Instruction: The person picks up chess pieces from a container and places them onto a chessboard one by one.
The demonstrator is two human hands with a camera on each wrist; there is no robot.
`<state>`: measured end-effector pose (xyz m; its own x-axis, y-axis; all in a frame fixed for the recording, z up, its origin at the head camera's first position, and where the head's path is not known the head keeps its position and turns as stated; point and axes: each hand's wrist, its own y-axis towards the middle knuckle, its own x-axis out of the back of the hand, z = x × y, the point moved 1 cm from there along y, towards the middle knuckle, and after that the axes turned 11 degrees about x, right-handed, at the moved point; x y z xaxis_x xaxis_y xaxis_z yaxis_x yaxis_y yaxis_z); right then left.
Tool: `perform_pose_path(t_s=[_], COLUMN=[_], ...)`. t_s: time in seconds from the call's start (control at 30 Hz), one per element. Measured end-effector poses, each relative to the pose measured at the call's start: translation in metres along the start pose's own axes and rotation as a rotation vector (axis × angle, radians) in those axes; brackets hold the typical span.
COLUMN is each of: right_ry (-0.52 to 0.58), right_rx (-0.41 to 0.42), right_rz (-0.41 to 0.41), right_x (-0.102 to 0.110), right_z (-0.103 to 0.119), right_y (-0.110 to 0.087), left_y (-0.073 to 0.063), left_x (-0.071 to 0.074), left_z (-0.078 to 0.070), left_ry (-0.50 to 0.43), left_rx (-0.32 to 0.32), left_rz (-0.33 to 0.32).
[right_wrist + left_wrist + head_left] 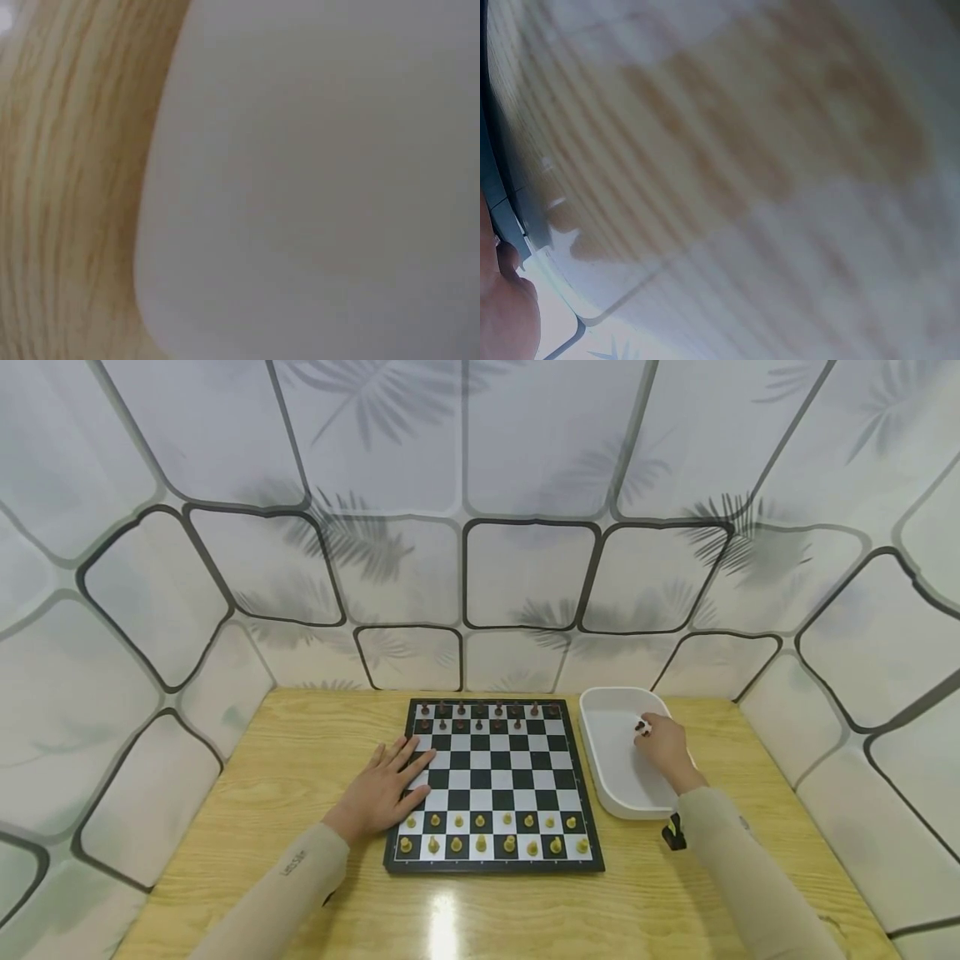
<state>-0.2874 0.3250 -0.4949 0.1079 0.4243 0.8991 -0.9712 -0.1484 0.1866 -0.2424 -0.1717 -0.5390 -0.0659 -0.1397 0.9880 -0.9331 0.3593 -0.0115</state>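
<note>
A black-and-white chessboard (pixel 480 768) lies on the table. My left hand (pixel 378 789) rests flat across its left edge, fingers spread onto the squares. Yellow chess pieces (pixel 480 842) fill the two near rows. Dark red chess pieces (pixel 461 710) stand in the two far rows, with the right end of the second row bare. To the board's right, my right hand (pixel 666 747) reaches into a white tray (pixel 611 777), thumb and fingers curled at small dark red chess pieces (pixel 642 727). How many it pinches is hard to see. The left wrist view catches part of the left hand (pixel 510 307).
The wooden table (pixel 315 735) extends around the board and tray. A patterned curtain (pixel 525 572) encloses the back and sides. In the right wrist view, the blurred tray wall (pixel 172 225) stands beside wood grain.
</note>
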Motion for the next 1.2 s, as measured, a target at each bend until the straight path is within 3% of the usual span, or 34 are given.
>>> perform_pose_path(t_s=[0.23,0.8,1.2], right_ry=[0.03,0.028,0.072], right_rx=[-0.062,-0.043,-0.026], right_rz=[0.095,0.07,0.037], right_x=[-0.007,-0.018,-0.018], right_z=[-0.006,-0.01,-0.009], right_y=[-0.003,-0.009,-0.011], left_y=[0.0,-0.001,0.001], left_x=[0.0,-0.003,-0.003], left_z=[-0.001,0.001,0.001], left_ry=[0.0,-0.026,-0.02], left_rx=[0.001,-0.017,0.006], left_rz=[-0.003,-0.045,-0.023])
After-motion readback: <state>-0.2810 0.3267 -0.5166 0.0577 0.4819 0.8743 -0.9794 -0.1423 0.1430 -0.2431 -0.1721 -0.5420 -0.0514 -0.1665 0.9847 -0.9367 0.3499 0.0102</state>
